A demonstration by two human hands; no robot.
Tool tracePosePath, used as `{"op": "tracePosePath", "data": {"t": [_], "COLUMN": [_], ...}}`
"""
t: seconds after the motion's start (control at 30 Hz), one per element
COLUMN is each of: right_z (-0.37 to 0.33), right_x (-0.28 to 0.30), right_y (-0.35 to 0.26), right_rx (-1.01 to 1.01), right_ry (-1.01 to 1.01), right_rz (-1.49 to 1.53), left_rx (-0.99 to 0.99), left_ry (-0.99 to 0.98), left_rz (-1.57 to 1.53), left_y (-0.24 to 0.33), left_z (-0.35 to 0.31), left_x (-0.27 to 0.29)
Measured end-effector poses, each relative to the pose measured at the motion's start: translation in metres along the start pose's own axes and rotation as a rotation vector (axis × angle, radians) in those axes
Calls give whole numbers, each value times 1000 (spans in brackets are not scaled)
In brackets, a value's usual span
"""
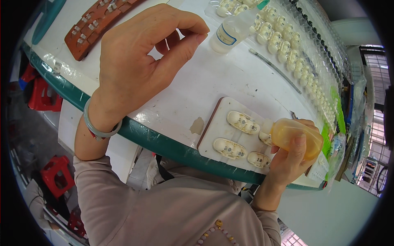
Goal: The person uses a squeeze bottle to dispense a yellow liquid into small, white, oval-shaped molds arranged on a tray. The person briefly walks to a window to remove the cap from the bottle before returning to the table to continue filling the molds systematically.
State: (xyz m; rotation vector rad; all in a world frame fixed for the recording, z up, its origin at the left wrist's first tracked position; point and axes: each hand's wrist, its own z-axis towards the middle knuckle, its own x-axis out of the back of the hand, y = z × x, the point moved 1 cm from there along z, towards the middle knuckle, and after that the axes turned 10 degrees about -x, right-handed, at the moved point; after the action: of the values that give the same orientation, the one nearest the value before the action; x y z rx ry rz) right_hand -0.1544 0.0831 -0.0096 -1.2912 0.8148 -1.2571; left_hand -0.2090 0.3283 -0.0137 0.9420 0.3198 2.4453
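My right hand (289, 162) grips a small amber squeeze bottle (296, 137), its white tip pointing left at a cream-coloured plastic part (266, 137) on a white board (219, 125). Three more cream parts (243, 121) lie on that board. My left hand (141, 61) hovers above the white table (230, 82), thumb and forefinger pinched close together; whether something tiny sits between them I cannot make out. A pale green bangle (96, 129) circles that wrist.
A clear plastic bottle (230, 35) lies at the back. A long clear tray (295, 57) with several cream parts curves along the far right. A brown holder (92, 26) with small parts lies far left. Red stools (57, 172) stand on the floor below the green table edge (164, 143).
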Motion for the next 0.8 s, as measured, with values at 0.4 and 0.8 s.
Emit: {"op": "tracePosePath", "data": {"t": [0.4, 0.8], "right_z": [15, 48], "right_x": [27, 81], "right_y": [5, 24], "right_rx": [-226, -535], "right_ry": [89, 118], "right_rz": [557, 832], "left_rx": [22, 72], "left_ry": [12, -9], "left_rz": [-59, -64], "left_y": [-1, 12], "left_z": [-2, 7], "left_x": [1, -7]}}
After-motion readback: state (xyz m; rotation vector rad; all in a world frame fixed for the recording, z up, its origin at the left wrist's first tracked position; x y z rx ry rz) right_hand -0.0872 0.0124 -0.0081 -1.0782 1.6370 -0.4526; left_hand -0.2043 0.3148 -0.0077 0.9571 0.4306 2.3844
